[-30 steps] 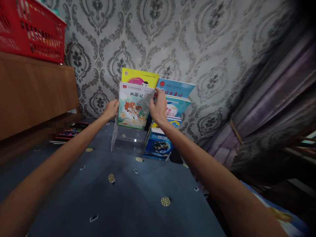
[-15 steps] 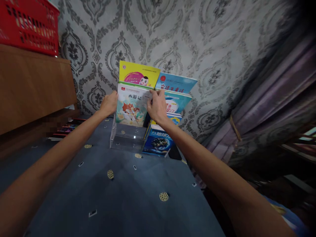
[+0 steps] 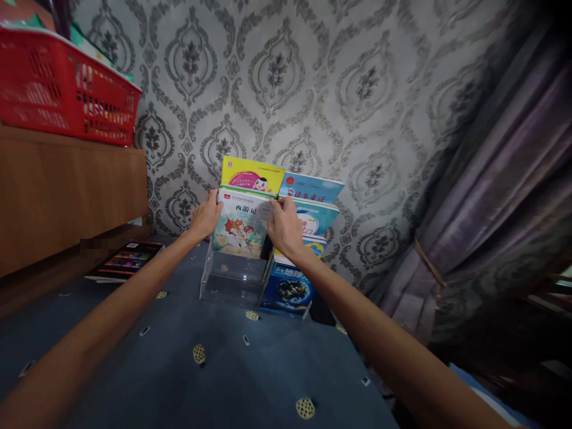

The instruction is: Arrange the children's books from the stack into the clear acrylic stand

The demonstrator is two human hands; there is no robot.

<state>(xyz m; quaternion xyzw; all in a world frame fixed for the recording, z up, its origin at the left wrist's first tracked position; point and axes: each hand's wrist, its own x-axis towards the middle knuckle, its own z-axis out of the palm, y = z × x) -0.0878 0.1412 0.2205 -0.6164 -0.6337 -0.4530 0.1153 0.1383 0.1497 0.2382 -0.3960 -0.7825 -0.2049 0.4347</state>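
A white picture book (image 3: 241, 229) with a red-winged figure stands in the left half of a clear tiered rack (image 3: 232, 290). My left hand (image 3: 206, 215) is closed on its upper left edge, my right hand (image 3: 285, 226) on its upper right edge. Behind it rises a yellow book (image 3: 252, 176). To the right are a light blue book (image 3: 310, 187), a teal one (image 3: 328, 214) and, lowest in front, a dark blue book (image 3: 288, 290) with a globe. The rack's lowest left tier holds no book.
On the left, a red basket (image 3: 67, 89) sits on a wooden cabinet (image 3: 71, 190). Dark books (image 3: 129, 259) lie on the blue patterned cloth (image 3: 241, 381) beside it. A black object (image 3: 322, 312) lies right of the rack; a purple curtain (image 3: 473, 179) hangs at the right.
The view has tilted upward, so rack, books and hands appear lower and more of the basket shows. Both hands keep their places at the white book's edges.
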